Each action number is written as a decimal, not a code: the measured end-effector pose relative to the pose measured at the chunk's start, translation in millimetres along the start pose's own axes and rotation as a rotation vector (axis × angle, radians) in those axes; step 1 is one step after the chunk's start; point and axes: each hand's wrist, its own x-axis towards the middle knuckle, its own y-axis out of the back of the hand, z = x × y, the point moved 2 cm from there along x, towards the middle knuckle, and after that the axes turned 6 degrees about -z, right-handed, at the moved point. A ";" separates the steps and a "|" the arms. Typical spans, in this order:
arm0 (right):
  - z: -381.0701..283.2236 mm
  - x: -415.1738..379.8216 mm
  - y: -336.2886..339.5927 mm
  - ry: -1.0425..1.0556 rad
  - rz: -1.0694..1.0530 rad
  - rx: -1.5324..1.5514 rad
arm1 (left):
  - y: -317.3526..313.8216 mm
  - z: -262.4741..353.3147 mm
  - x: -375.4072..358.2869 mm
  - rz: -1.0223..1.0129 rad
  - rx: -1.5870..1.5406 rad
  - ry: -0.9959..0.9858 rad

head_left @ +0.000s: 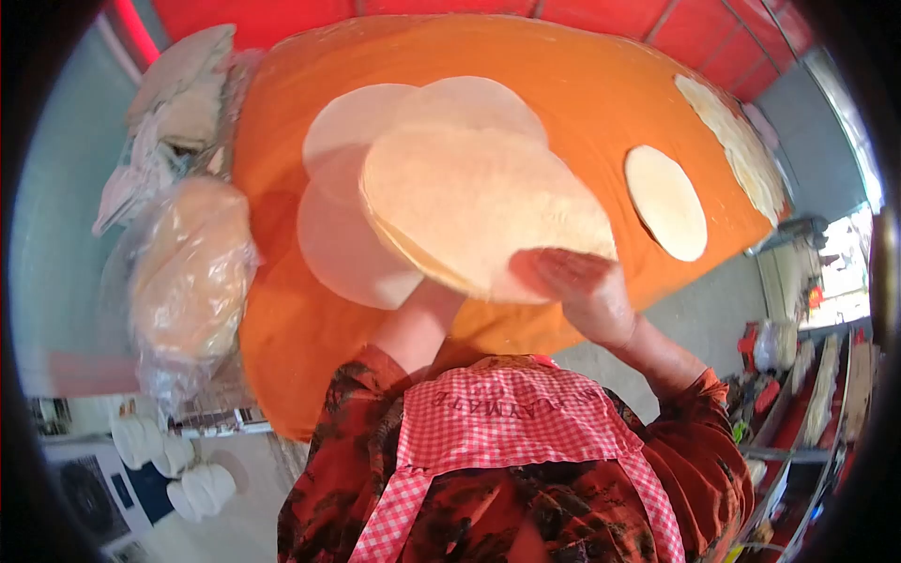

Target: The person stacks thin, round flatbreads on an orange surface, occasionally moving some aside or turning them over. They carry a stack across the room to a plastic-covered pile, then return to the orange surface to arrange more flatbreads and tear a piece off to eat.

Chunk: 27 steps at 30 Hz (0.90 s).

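A stack of thin, round, pale flatbreads [479, 202] is raised and tilted above an orange cloth. More than one edge shows along its lower left rim. My left hand [430, 305] reaches under the stack and bears it from below; its fingers are hidden. Across the near right edge of the stack lies my right hand [593, 291], its fingers stretched flat over the top surface and a little blurred. Behind and beside the stack, several overlapping flatbread rounds [352, 235] rest on the cloth.
The orange cloth [563, 61] covers a broad padded surface. One separate flatbread [666, 202] lies at the right, and a row of flatbreads [732, 141] follows the far right edge. At the left are a clear plastic bag with pale contents [192, 267] and folded cloths [178, 103].
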 end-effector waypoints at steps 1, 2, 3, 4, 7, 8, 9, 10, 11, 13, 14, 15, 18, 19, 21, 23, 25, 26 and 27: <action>-1.1 14.4 0.2 0.011 0.060 0.032 | -2.3 19.9 6.8 -0.026 0.052 -0.082; -2.7 30.1 -0.9 0.015 0.118 0.063 | -2.8 41.8 15.6 -0.047 0.113 -0.172; -4.6 44.5 -3.0 0.012 0.176 0.094 | 0.2 62.6 18.2 -0.047 0.175 -0.259; -7.4 57.2 -11.6 0.078 0.202 0.087 | 4.8 84.9 20.0 -0.032 0.248 -0.349; -5.2 79.6 -92.6 0.160 0.189 0.137 | 61.3 127.9 -29.2 0.259 0.576 -0.651; -11.0 83.5 -122.6 0.180 0.176 0.189 | 89.6 132.8 -61.0 0.421 0.704 -0.748; -14.8 86.2 -151.4 0.196 0.172 0.237 | 119.7 130.5 -99.3 0.597 0.825 -0.831; -14.6 85.0 -183.5 0.167 0.106 0.196 | 148.3 122.0 -139.1 0.784 0.911 -0.862; -17.8 77.4 -215.4 0.134 0.027 0.160 | 171.8 111.2 -172.2 0.972 0.995 -0.853; -28.3 65.2 -233.4 0.094 -0.017 0.126 | 186.9 88.5 -210.5 1.105 0.957 -0.801; -30.3 66.5 -233.3 0.087 0.038 0.120 | 185.3 81.5 -217.6 1.031 0.850 -0.783; -31.0 70.5 -232.2 0.079 0.098 0.110 | 183.1 77.5 -220.2 0.950 0.746 -0.768; -32.8 82.0 -224.8 0.050 -0.156 0.095 | 172.8 75.9 -205.8 0.872 0.514 -0.579; -38.4 82.9 -224.4 0.028 -0.205 0.074 | 170.9 74.8 -200.2 0.839 0.447 -0.523; -51.5 92.9 -225.3 -0.018 -0.289 0.025 | 170.9 72.7 -192.1 0.754 0.406 -0.493; -59.6 86.2 -228.9 0.006 -0.228 0.002 | 166.5 71.3 -186.2 0.704 0.340 -0.411; -65.2 78.0 -227.1 0.020 -0.172 0.030 | 154.3 72.0 -186.3 0.659 0.320 -0.420; -65.3 74.9 -220.5 0.031 -0.149 0.062 | 149.7 72.0 -185.9 0.640 0.306 -0.426; -64.9 75.0 -216.5 0.031 -0.118 0.093 | 150.4 72.7 -184.3 0.595 0.258 -0.443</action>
